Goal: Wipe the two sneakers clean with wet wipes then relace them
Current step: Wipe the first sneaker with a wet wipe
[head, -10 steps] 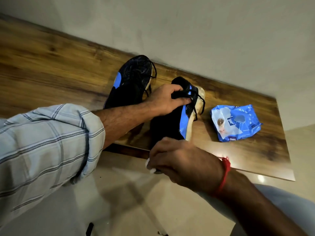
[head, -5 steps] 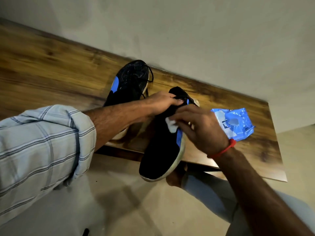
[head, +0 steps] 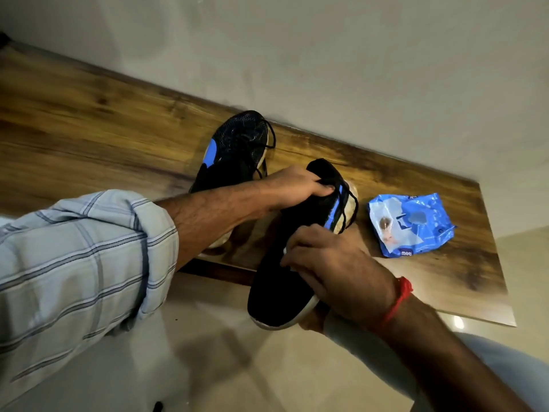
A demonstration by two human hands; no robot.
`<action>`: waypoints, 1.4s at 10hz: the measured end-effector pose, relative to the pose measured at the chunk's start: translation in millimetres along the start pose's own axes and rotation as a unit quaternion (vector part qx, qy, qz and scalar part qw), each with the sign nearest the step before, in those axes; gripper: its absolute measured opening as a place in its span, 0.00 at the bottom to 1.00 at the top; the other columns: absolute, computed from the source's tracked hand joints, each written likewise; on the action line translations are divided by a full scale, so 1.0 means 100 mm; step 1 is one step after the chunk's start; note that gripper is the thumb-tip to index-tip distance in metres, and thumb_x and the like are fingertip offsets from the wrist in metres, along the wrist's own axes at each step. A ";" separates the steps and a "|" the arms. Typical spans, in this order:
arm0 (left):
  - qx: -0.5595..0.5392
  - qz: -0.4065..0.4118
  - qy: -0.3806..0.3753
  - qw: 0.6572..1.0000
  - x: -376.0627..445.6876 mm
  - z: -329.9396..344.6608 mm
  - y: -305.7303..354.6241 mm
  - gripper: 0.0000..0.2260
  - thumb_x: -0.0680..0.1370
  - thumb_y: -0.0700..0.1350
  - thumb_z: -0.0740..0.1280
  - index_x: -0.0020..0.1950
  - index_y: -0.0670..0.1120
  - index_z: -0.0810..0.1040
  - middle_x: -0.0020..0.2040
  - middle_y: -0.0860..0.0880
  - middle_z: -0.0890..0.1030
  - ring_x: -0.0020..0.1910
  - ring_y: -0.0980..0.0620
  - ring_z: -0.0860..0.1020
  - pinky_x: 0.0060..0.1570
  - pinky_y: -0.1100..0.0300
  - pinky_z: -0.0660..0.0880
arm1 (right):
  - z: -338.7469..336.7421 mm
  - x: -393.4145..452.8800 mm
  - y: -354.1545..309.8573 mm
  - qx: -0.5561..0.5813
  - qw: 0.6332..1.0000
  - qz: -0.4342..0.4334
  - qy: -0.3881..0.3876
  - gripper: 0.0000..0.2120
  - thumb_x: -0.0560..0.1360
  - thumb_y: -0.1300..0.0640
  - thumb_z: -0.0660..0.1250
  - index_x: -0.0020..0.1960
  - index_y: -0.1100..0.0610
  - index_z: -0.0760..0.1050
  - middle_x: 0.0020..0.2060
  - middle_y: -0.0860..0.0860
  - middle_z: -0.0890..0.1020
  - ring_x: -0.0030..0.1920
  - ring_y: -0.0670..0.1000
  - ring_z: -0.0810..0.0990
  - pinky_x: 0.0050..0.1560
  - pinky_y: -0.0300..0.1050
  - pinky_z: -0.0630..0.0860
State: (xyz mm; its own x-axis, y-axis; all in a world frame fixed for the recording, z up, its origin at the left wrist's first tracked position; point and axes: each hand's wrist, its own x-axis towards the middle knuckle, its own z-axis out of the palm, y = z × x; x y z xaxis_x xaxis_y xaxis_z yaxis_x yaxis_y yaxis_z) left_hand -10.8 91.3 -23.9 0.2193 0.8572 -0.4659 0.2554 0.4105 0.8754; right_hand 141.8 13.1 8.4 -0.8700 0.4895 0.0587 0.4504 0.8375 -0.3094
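The left hand has its fingers curled round the collar and lace area of the near sneaker, gripping it at the heel end. The right hand lies on the upper with its fingers bent over a small white wipe, only a sliver of which shows, pressing it to the black fabric. This sneaker is tilted, its heel end over the table and its toe sticking out past the table's front edge, above the floor. The second sneaker lies on the table just behind the left forearm, its loose lace trailing off toward the wall. A blue wipe pack rests on the table to the right of the near sneaker, apart from it. The sneaker looks light, with a soft knit upper that will give under pressure and a stiffer pale sole; I judge the collar grip sound, since it braces the shoe against the rubbing. The knit may snag or shred the thin, limp wipe, so short strokes along the weave seem wise. For the sole rim, a hold round the midfoot would likely steady it better.
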 end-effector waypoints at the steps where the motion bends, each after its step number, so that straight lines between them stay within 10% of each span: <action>1: 0.063 0.020 -0.009 0.998 -0.03 0.05 0.07 0.10 0.80 0.51 0.70 0.44 0.49 0.85 0.40 0.54 0.84 0.40 0.58 0.81 0.38 0.65 0.72 | -0.01 0.03 0.04 0.011 1.000 -0.001 -0.014 0.08 0.71 0.63 0.69 0.48 0.57 0.84 0.45 0.53 0.82 0.45 0.54 0.81 0.49 0.38 0.70; 3: 0.129 0.042 0.009 0.991 -0.04 0.05 0.13 0.11 0.81 0.53 0.68 0.43 0.50 0.84 0.38 0.54 0.81 0.40 0.56 0.77 0.37 0.61 0.68 | 0.08 0.10 0.18 -0.010 0.994 0.071 0.084 0.13 0.75 0.57 0.61 0.49 0.59 0.84 0.46 0.55 0.82 0.47 0.57 0.82 0.49 0.47 0.77; 5: 0.103 0.031 -0.010 0.994 -0.03 0.01 0.12 0.11 0.81 0.52 0.69 0.53 0.47 0.86 0.52 0.48 0.85 0.54 0.50 0.83 0.58 0.55 0.77 | 0.18 0.02 -0.06 0.043 0.998 -0.033 -0.017 0.09 0.70 0.64 0.69 0.48 0.59 0.84 0.44 0.54 0.83 0.44 0.55 0.82 0.47 0.43 0.76; 6: 0.076 0.022 0.004 0.997 0.01 -0.05 0.09 0.12 0.79 0.52 0.70 0.54 0.45 0.86 0.53 0.46 0.85 0.55 0.46 0.83 0.64 0.46 0.76 | -0.01 -0.01 0.38 0.006 0.986 0.090 0.143 0.08 0.73 0.65 0.67 0.49 0.61 0.84 0.47 0.56 0.82 0.47 0.57 0.81 0.51 0.44 0.74; 10: -0.117 -0.048 -0.012 0.992 0.07 -0.02 0.00 0.11 0.81 0.50 0.65 0.43 0.46 0.82 0.37 0.50 0.82 0.38 0.53 0.79 0.43 0.60 0.74 | 0.08 0.00 0.29 0.015 0.945 0.208 0.254 0.11 0.75 0.53 0.72 0.52 0.60 0.83 0.52 0.53 0.80 0.54 0.52 0.79 0.57 0.46 0.77; 12: -0.117 -0.062 -0.030 0.991 0.00 -0.06 0.00 0.17 0.81 0.54 0.64 0.39 0.48 0.84 0.39 0.49 0.84 0.39 0.50 0.80 0.46 0.57 0.75 | 0.08 0.01 0.34 0.018 0.955 0.163 0.245 0.08 0.77 0.65 0.68 0.55 0.60 0.81 0.51 0.54 0.82 0.53 0.54 0.81 0.57 0.46 0.76; 14: -0.122 -0.028 -0.005 0.992 -0.04 -0.05 0.03 0.24 0.76 0.60 0.72 0.58 0.40 0.83 0.50 0.43 0.87 0.43 0.48 0.84 0.44 0.57 0.80 | -0.12 -0.07 0.71 0.036 0.905 0.254 0.341 0.06 0.74 0.64 0.72 0.49 0.55 0.83 0.45 0.45 0.83 0.47 0.45 0.80 0.51 0.38 0.75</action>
State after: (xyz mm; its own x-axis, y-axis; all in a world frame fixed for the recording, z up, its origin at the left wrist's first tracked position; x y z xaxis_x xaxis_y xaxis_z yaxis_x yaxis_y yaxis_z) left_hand -15.3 90.4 -18.7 0.2203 0.8284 -0.5149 0.0317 0.5216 0.8526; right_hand 182.2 71.6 -2.8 -0.2179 0.8634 0.4551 0.7212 0.4566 -0.5210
